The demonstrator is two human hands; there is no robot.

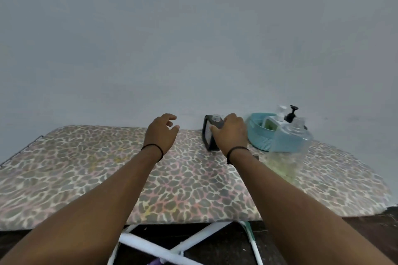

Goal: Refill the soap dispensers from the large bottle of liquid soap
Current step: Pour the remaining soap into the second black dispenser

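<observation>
A dark rectangular bottle [207, 135] with a clear cap stands at the far edge of the leopard-print board [107, 168]. My right hand [231, 133] grips it, thumb across its front face. To its left, my left hand [161, 133] hovers over the board with loosely curled fingers and holds nothing. The large clear soap bottle [288, 146] stands to the right of my right wrist, with yellowish-green liquid low in it. Behind it, a light blue basket [257, 135] holds a white-pump dispenser [272, 123] and a black-pump dispenser [291, 114].
The board stands against a plain grey wall. Its white crossed legs [150, 247] show below the near edge, over a dark floor. The board's right end curves off past the large bottle.
</observation>
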